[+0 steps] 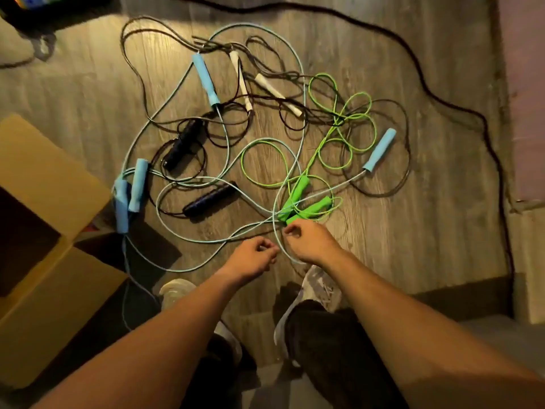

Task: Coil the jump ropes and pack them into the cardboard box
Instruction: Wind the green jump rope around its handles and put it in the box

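Observation:
Several jump ropes lie tangled on the wooden floor. A light blue rope (206, 240) loops nearest to me, with blue handles (206, 79) at the back, at the right (379, 150) and a pair (129, 196) beside the box. The green rope (339, 119) has its two handles (303, 202) just beyond my hands. Black handles (211, 199) and white handles (277, 94) lie in the tangle. My left hand (253, 256) and my right hand (311, 240) are close together, fingers pinched on the light blue cord between them. The open cardboard box (53, 172) stands at the left.
A thick dark cable (442, 95) snakes along the back and down the right side. My shoes (321, 287) stand just below my hands. Dark items sit at the top left corner (44, 7). A raised edge runs along the right (525, 202).

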Demonstrator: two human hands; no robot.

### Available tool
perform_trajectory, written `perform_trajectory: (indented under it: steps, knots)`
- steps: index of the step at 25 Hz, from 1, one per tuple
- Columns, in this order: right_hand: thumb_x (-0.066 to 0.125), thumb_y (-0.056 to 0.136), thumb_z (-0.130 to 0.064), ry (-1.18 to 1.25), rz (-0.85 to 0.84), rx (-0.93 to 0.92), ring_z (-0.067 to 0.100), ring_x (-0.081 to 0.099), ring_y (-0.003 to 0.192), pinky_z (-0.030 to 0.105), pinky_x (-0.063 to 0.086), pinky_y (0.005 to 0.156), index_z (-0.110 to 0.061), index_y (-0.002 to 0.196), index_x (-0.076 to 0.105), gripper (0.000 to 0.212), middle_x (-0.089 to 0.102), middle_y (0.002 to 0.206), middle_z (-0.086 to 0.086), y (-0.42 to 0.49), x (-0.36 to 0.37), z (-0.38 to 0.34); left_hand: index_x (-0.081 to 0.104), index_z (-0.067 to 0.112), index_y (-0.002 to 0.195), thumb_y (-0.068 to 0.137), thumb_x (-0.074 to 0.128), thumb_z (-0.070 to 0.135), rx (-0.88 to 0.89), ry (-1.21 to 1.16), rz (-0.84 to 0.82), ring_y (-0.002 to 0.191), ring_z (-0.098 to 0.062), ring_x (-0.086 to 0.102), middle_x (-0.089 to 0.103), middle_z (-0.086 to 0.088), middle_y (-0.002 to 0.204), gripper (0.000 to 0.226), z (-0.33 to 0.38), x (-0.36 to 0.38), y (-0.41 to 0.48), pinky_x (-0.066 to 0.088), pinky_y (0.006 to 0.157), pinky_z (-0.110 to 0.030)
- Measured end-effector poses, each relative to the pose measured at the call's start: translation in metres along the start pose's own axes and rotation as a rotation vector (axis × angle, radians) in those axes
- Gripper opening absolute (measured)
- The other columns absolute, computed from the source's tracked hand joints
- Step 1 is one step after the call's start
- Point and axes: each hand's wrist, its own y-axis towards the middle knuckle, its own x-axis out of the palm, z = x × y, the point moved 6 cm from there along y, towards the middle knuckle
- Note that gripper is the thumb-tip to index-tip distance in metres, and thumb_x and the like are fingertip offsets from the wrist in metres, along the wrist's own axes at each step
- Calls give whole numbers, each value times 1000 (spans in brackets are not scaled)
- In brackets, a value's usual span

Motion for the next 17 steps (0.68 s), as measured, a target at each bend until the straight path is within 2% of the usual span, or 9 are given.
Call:
perform_trajectory:
  steps: [3,6,9,10,13,15,17]
  knots:
    - [59,89,-25,-316,65,-13,34,63,111,37,52,88,-29,125,58,36,68,118,11,45,11,22,58,16,85,97,58,15,48,39,6,56,-14,52,61,-3,72,12,-8,10,55,39,44,-12]
    - [50,95,-15,-576,76,-20,37,64,110,40,52,85,-27,127,54,35,66,118,14,72,18,32,59,21,75,94,63,16,63,134,1,64,-18,56,62,-4,70,19,-19,14,95,47,68,-29]
    - [45,98,-8,-792,78,-24,35,62,116,41,51,89,-14,125,59,31,64,124,13,87,26,30,66,24,88,89,66,30,131,473,-9,90,-21,65,71,-7,95,6,-18,-3,118,52,84,-32]
    - [46,98,-8,-829,49,-36,35,61,118,41,50,90,-11,126,60,32,63,126,14,89,27,28,70,24,96,87,67,33,149,599,-33,98,-22,66,72,-6,103,13,-10,-12,119,52,87,-32]
    - [55,97,-15,-736,-104,-113,35,62,114,41,50,91,-9,126,57,30,62,127,17,83,18,3,71,21,109,81,76,36,186,796,-69,104,-20,66,72,-3,110,31,19,-38,106,52,92,-33]
    - [65,95,-26,-499,-147,-185,31,68,93,40,56,79,-13,120,58,29,68,115,17,64,-9,-28,68,21,114,78,80,33,229,815,-28,104,-19,66,71,-1,111,39,46,-50,79,52,93,-31]
    - [59,98,-36,-217,-74,-304,27,68,74,34,58,59,-16,110,57,23,70,98,15,25,-45,-66,65,19,116,79,81,31,312,699,52,93,-17,65,68,1,104,41,75,-60,36,51,79,-24]
